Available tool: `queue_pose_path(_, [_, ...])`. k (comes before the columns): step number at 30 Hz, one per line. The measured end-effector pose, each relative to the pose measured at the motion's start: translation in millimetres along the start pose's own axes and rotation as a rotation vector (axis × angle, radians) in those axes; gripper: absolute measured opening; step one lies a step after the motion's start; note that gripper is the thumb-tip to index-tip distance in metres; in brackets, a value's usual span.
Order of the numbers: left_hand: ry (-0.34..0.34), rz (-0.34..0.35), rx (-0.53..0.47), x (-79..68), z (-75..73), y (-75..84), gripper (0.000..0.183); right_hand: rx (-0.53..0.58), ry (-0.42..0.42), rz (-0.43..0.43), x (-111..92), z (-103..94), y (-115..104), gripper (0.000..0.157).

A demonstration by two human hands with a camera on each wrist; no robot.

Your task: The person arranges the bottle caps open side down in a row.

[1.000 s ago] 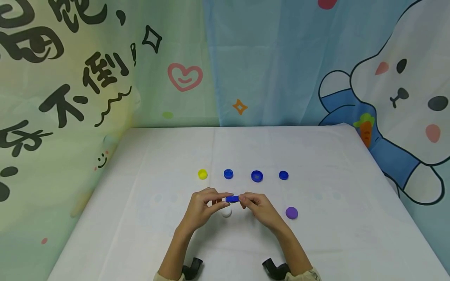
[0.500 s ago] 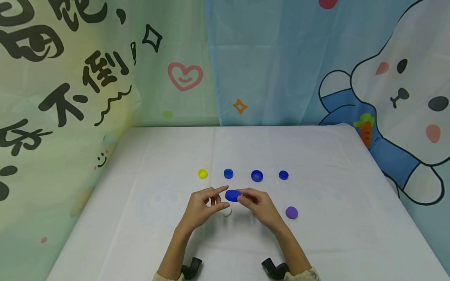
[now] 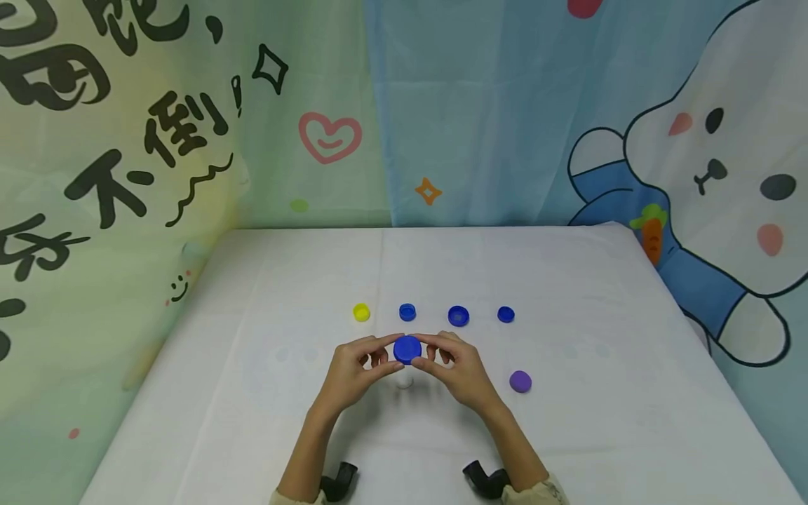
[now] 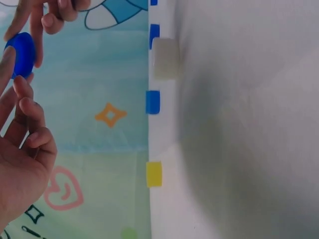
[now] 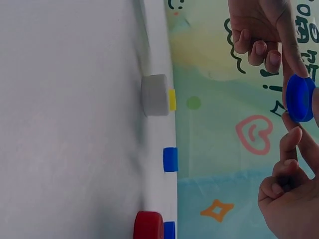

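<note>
A round blue bottle cap [image 3: 407, 349] is held up over the table, its flat face toward the head camera. My left hand [image 3: 358, 368] pinches its left side between thumb and forefinger. On the opposite side, the thumb and forefinger of my right hand [image 3: 459, 369] grip the rim. In the right wrist view the hollow inside of the blue cap [image 5: 299, 98] shows. Below the hands a white cap [image 3: 404, 381] rests on the cloth, partly hidden by the fingers in the head view.
Behind the hands stands a row of caps: a yellow cap [image 3: 361, 312] and three blue ones, the largest blue cap [image 3: 458, 316] among them. A purple cap [image 3: 520, 381] lies to the right. The white-covered table [image 3: 303, 266] ends at a printed curtain [image 3: 480, 140].
The blue cap has turned from edge-on to face-on. My left fingers came off it half a second ago and now touch it again. My right hand's grip has stayed on it.
</note>
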State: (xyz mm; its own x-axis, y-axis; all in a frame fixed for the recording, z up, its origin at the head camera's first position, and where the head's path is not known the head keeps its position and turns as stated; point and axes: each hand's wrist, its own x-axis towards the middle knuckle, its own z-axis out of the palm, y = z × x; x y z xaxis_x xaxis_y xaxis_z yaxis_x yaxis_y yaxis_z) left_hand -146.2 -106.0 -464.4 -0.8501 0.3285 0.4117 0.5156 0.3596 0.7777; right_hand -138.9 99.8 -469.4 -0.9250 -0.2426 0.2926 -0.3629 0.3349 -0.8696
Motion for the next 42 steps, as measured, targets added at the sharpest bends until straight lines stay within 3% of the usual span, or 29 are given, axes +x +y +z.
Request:
queue_pose_path(12, [-0.006, -0.092, -0.009, -8.8, -31.5, -13.5, 0.036, -0.104, 0.09, -0.088, 13, 31.7, -12, 0.036])
queue_pose_path(23, [-0.169, -0.212, 0.109, -14.3, -60.1, -28.8, 0.036, -0.319, 0.042, -0.072, 18, 67.4, -11, 0.04])
queue_pose_path(32, [-0.233, -0.281, 0.171, -20.5, -58.8, -46.7, 0.036, -0.49, -0.063, -0.016, 22, 84.6, -1, 0.04])
queue_pose_path(42, [-0.29, -0.377, 0.263, -24.2, -51.2, -57.3, 0.035, -0.584, -0.159, -0.004, 21, 95.1, 10, 0.037])
